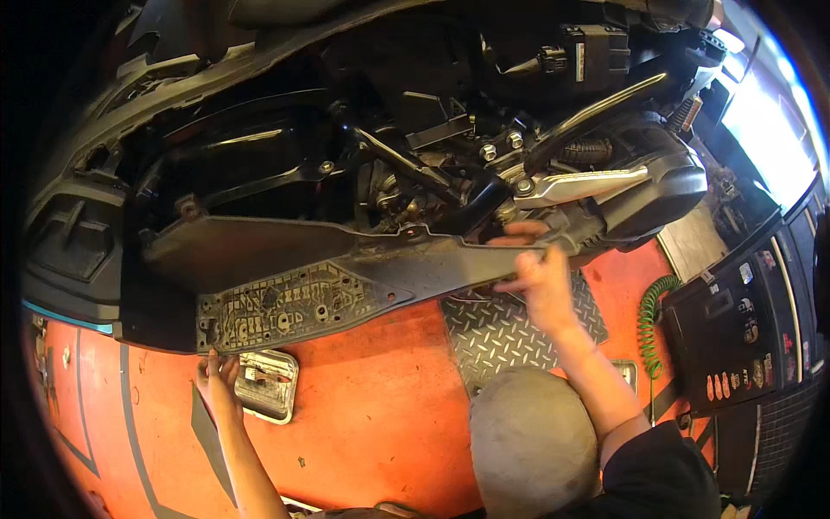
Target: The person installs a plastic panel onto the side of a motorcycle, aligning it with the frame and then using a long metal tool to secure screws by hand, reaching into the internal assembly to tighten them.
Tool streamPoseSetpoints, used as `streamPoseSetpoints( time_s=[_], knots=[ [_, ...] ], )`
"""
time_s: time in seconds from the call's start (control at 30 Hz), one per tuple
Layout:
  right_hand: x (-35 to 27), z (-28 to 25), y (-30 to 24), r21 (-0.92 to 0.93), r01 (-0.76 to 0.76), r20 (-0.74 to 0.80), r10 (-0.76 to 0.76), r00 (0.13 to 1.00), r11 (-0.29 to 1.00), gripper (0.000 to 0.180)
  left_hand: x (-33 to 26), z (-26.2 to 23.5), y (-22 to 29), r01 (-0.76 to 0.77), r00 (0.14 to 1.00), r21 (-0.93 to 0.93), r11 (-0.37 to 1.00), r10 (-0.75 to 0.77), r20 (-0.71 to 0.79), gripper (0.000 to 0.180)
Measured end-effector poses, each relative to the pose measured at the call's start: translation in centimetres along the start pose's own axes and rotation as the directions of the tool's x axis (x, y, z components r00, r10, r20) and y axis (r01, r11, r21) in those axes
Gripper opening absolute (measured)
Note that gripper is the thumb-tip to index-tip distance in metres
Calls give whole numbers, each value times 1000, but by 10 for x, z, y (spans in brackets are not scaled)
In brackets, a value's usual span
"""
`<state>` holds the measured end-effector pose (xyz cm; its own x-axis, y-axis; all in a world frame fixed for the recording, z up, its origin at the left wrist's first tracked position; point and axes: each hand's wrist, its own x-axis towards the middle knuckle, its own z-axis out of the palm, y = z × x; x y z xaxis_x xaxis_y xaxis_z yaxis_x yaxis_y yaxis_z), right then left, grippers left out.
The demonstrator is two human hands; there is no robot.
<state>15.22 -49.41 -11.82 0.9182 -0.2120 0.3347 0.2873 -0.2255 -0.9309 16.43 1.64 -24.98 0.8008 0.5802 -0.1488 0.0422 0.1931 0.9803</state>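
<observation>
A long dark-grey plastic footboard panel [432, 266] lies along the lower side of a partly stripped scooter [415, 156]. Its front part has a ribbed, dirty foot area with several holes. My left hand [219, 374] is closed at the panel's lower front corner, fingertips against the edge. Around the narrow rear end my right hand [543, 281] is closed, some fingers partly hidden behind it. Above the panel, the scooter's black frame tubes, bolts and a silver footrest bracket [596, 183] are exposed. Whether the panel is fully loose cannot be told.
Below the panel, a metal tray [292, 389] with small items rests on the orange floor [372, 389]. A diamond-patterned metal plate [510, 346] lies near my right arm. To the right are a green coiled hose [647, 333] and a black cabinet [735, 303] with stickers.
</observation>
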Motion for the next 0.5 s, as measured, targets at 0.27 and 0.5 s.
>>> streamPoseSetpoints(
  time_s=[0.27, 0.5],
  knots=[
    [40, 4, 29, 42, -25, -111, 30, 993, 999, 49, 0, 4, -4, -19, 1000, -21, 1000, 19, -7, 38],
    [40, 7, 71, -131, 147, -41, -154, 987, 980, 75, 3, 5, -1, 29, 999, -2, 1000, -29, -30, 39]
  ],
)
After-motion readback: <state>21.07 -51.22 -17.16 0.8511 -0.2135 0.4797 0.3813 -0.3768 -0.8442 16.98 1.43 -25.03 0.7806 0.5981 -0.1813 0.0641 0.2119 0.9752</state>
